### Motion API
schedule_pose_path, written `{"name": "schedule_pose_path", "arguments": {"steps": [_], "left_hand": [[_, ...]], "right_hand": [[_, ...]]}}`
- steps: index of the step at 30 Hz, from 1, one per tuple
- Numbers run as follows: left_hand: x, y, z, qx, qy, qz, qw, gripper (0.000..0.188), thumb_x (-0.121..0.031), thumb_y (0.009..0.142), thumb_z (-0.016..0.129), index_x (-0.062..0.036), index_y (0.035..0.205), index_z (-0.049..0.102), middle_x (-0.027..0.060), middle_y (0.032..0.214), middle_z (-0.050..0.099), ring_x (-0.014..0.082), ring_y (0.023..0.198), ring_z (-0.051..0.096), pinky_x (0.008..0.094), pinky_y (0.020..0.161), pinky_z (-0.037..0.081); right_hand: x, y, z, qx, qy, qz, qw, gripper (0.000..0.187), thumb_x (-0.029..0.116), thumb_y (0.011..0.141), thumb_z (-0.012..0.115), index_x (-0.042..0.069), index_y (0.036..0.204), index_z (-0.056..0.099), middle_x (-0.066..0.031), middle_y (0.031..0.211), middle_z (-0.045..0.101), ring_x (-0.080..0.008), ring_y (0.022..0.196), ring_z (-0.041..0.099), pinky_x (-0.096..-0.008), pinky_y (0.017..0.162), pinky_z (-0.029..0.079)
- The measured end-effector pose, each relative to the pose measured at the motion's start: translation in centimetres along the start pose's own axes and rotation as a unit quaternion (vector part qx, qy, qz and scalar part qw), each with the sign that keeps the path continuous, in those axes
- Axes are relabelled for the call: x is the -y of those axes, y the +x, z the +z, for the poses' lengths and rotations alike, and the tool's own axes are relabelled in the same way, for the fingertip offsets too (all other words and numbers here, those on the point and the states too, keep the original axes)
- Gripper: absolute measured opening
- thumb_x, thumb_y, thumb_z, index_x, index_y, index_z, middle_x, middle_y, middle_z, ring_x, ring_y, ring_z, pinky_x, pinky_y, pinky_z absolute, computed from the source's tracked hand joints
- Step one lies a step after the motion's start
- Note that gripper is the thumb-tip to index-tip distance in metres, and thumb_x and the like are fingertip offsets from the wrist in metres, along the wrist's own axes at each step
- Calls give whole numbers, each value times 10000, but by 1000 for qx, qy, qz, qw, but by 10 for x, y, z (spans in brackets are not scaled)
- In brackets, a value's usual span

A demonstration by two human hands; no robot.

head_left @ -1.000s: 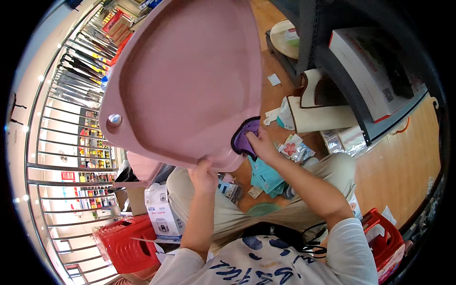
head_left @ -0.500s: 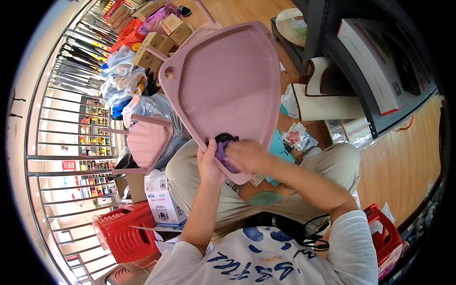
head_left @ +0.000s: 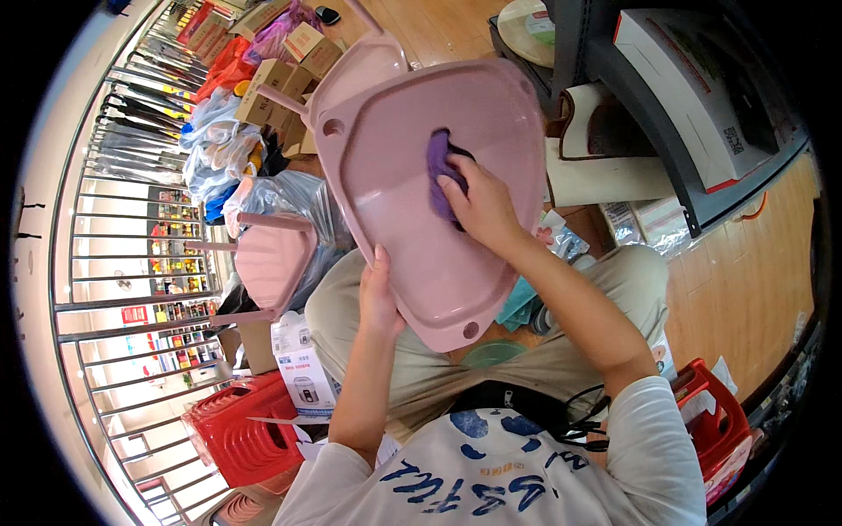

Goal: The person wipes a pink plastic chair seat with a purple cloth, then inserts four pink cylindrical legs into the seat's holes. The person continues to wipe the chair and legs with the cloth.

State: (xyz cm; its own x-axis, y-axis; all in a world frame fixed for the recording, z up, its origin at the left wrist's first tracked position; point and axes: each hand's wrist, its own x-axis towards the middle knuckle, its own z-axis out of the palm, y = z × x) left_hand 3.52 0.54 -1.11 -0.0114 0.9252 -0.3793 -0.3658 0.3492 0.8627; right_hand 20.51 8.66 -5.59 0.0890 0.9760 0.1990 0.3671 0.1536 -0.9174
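A pink plastic shelf panel (head_left: pixel 377 162), with a raised rim and corner holes, leans tilted over my lap. My left hand (head_left: pixel 379 298) grips its lower left edge, thumb up along the rim, other fingers hidden behind it. Bunched in my right hand (head_left: pixel 482 202) is a purple cloth (head_left: pixel 439 180), which presses on the panel's inner face right of the middle. Behind the panel's upper left side shows another pink piece with legs (head_left: pixel 360 70). A similar pink piece (head_left: pixel 274 267) with peg-like legs stands at the left, beside clear plastic wrapping.
Red plastic stools (head_left: pixel 241 430) and a white carton (head_left: pixel 304 377) sit at my left, near metal railings (head_left: pixel 132 307). Cardboard boxes (head_left: pixel 263 101) and plastic bags (head_left: pixel 215 140) pile up beyond. On the right are a dark shelf unit (head_left: pixel 702 206) and a red plastic stool (head_left: pixel 715 430).
My right hand and the purple cloth have moved from the panel's lower corner up to its middle right. The panel has tilted and shifted slightly right; its lower corner hole is now uncovered.
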Motion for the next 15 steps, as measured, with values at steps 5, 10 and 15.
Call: {"name": "schedule_pose_path", "arguments": {"steps": [5, 10, 15], "left_hand": [[24, 8, -18, 48, 53, 8, 997, 619, -512, 935, 417, -10, 1297, 410, 127, 1226, 532, 250, 1096, 548, 394, 932, 456], [-16, 22, -16, 25, 86, 108, 990, 665, -522, 936, 408, 41, 1290, 394, 153, 1229, 515, 252, 1087, 547, 388, 917, 464], [-44, 18, -33, 23, 66, 86, 994, 663, -525, 934, 405, -14, 1352, 340, 156, 1341, 429, 280, 1179, 479, 413, 979, 416]], "right_hand": [[29, -35, 21, 83, 99, -87, 988, 327, 149, 816, 584, -29, 1089, 558, -214, 1076, 578, -369, 1005, 559, -407, 885, 441], [4, -70, 23, 414, -74, -214, 881, 260, 163, 740, 610, 21, 955, 641, -170, 983, 620, -322, 953, 588, -425, 874, 454], [-35, -1, -21, 218, -402, -54, 888, 257, 157, 735, 598, 48, 954, 677, -135, 881, 659, -260, 905, 618, -377, 831, 476]]}}
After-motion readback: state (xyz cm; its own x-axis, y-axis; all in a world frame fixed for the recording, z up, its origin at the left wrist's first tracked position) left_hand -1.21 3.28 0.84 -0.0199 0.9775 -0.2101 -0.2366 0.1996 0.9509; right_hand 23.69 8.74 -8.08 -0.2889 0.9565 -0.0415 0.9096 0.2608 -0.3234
